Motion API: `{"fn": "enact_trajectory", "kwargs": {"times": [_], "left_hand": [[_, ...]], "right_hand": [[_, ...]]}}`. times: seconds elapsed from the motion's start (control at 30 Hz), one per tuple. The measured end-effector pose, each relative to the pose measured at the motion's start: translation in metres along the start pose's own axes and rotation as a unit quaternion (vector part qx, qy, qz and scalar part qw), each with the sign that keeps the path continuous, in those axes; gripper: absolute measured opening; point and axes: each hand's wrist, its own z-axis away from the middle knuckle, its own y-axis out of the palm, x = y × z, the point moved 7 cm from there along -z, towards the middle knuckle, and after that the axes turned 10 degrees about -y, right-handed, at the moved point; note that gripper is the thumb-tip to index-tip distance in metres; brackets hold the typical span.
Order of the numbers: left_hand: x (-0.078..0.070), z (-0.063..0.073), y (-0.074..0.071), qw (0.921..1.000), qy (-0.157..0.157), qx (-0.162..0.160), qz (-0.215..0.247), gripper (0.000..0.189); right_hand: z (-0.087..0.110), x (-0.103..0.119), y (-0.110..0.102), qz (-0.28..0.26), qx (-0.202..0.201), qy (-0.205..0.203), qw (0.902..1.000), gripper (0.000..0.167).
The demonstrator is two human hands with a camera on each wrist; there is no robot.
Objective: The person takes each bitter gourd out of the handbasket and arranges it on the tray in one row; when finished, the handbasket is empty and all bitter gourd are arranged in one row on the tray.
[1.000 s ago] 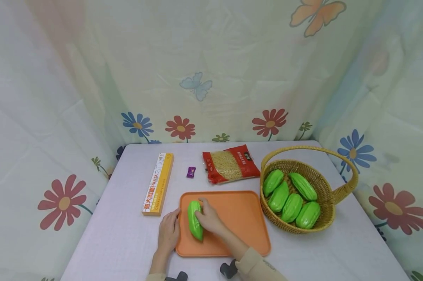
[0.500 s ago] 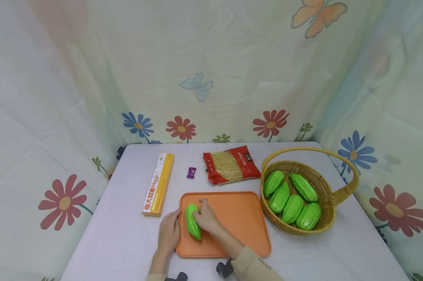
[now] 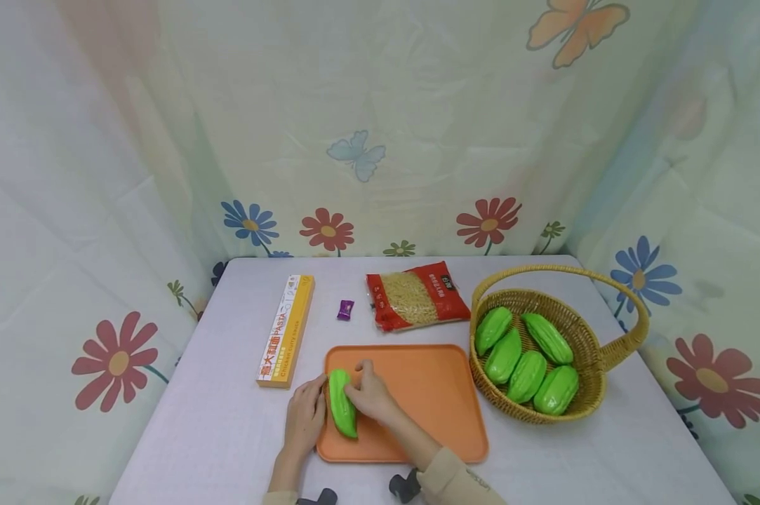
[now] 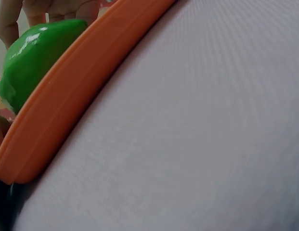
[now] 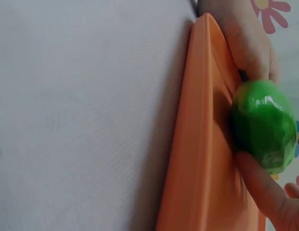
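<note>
A green ridged gourd (image 3: 342, 404) lies lengthwise on the left part of an orange tray (image 3: 420, 396), close to its left rim. My right hand (image 3: 372, 394) is beside the gourd, thumb against its right side and index finger stretched out ahead. In the right wrist view, the thumb (image 5: 260, 183) is straight and touches the underside of the gourd (image 5: 265, 127). My left hand (image 3: 305, 414) rests along the tray's left edge, fingertips at the rim. The left wrist view shows the gourd (image 4: 38, 55) behind the tray wall (image 4: 67, 96), with right-hand fingers beyond it.
Right of the tray stands a wicker basket (image 3: 591, 389) with several similar green gourds (image 3: 502, 356). Behind the tray lie a red pasta bag (image 3: 449, 291) and a small purple packet (image 3: 345, 309). A yellow-and-white pasta box (image 3: 286, 330) is at the back left. A floral curtain (image 3: 354, 84) surrounds the table.
The gourd has moved left on the tray toward the left rim. My right hand's fingers have come off its top, leaving the thumb at its side. The left hand stays in place.
</note>
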Motion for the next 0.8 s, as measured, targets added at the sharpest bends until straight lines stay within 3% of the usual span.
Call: {"fn": "enact_trajectory", "kwargs": {"times": [0.27, 0.57, 0.8], "left_hand": [[0.002, -0.001, 0.001, 0.9998, -0.017, 0.012, -0.002, 0.036], [0.002, 0.000, 0.001, 0.9999, -0.013, 0.007, 0.004, 0.035], [0.003, 0.000, 0.001, 0.9999, -0.010, -0.002, 0.002, 0.035]], "right_hand": [[0.003, -0.002, 0.006, -0.022, 0.030, 0.003, 0.9993, 0.042], [0.007, -0.010, 0.013, -0.123, 0.027, 0.031, 0.9915, 0.042], [0.007, -0.011, 0.005, -0.092, 0.029, 0.030, 0.9949, 0.043]]}}
